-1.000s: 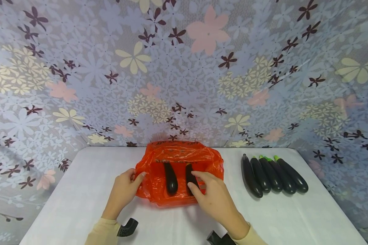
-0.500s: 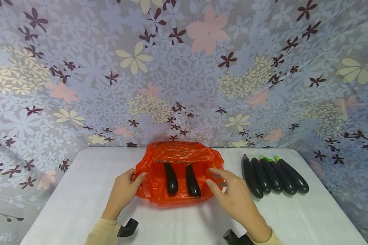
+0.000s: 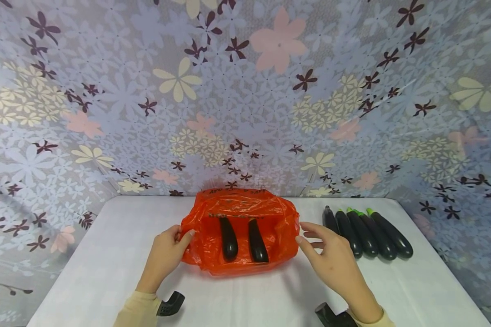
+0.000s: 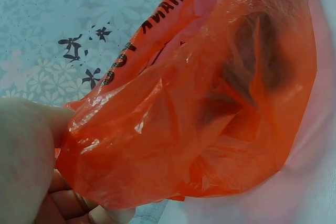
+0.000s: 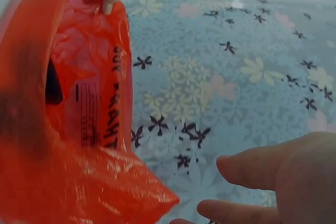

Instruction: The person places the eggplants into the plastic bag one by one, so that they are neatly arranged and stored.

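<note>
An orange-red plastic bag (image 3: pixel 239 202) lies on the table with its mouth toward me. Two dark eggplants rest inside: the left eggplant (image 3: pixel 229 240) and the right eggplant (image 3: pixel 257 243), side by side and apart. My left hand (image 3: pixel 163 254) pinches the bag's left edge between thumb and fingers, which the left wrist view also shows. Just off the bag's right edge, my right hand (image 3: pixel 335 261) hovers with parted fingers and holds nothing. In the right wrist view, a gap separates its thumb and fingers from the bag corner (image 5: pixel 157 198).
Several more eggplants (image 3: pixel 366 234) lie in a row at the table's right, partly behind my right hand. A white cloth covers the table (image 3: pixel 124 227). Behind it stands a flower-patterned backdrop (image 3: pixel 245 113). Black wrist-worn devices (image 3: pixel 171 303) show below the hands.
My right hand has moved right, off the right eggplant and out of the bag's mouth. That eggplant now lies fully in view. The left hand keeps its hold on the bag.
</note>
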Demonstrator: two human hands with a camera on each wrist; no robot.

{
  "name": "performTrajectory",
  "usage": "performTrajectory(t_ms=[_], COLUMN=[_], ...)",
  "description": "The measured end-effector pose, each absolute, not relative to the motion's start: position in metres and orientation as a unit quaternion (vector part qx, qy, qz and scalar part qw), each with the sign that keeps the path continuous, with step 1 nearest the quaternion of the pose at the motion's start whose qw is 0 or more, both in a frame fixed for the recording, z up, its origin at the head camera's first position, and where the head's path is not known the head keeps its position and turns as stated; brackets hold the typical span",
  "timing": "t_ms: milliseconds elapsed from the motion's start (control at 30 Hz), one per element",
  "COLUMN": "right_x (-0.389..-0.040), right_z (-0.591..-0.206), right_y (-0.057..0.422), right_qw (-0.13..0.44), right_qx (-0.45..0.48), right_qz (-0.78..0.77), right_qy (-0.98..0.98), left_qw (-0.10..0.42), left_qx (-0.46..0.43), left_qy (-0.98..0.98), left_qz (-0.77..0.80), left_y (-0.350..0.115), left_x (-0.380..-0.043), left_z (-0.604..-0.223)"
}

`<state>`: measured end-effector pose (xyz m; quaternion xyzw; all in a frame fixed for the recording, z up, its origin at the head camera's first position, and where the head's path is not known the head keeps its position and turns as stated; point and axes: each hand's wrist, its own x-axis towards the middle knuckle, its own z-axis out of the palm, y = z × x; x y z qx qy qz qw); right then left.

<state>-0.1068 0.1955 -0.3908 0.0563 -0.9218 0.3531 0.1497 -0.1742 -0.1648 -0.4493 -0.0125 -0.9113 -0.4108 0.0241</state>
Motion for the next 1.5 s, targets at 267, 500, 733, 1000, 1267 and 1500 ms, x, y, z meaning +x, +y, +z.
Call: performTrajectory(t_ms=[267,500,733,1000,1267,1500], right_x=[-0.114,-0.122,-0.130,-0.141,-0.150,-0.156], right_z=[-0.397,-0.407,-0.419,-0.434,-0.446,-0.453], right_y=[0.213,0.228,0.240,0.256,0.271,0.281], right_qw=[0.181,0.201,0.202,0.203,0.188,0.163], right_qx=[0.042,0.018,-0.006,-0.031,-0.047,-0.075], right_qz=[0.352,0.351,0.340,0.322,0.306,0.298], right_qy=[-0.917,-0.914,-0.918,-0.924,-0.932,-0.938], left_qw=[0.023,0.026,0.029,0.029,0.032,0.037], left_qx=[-0.010,-0.013,-0.015,-0.013,-0.016,-0.022], left_qy=[-0.912,-0.912,-0.909,-0.907,-0.909,-0.908], left_qz=[-0.410,-0.410,-0.417,-0.419,-0.414,-0.416], left_y=[-0.165,-0.165,-0.164,-0.164,-0.164,-0.164], left_x=[-0.175,-0.174,-0.173,-0.173,-0.172,-0.172], left_z=[-0.450,-0.451,-0.450,-0.451,-0.452,-0.452])
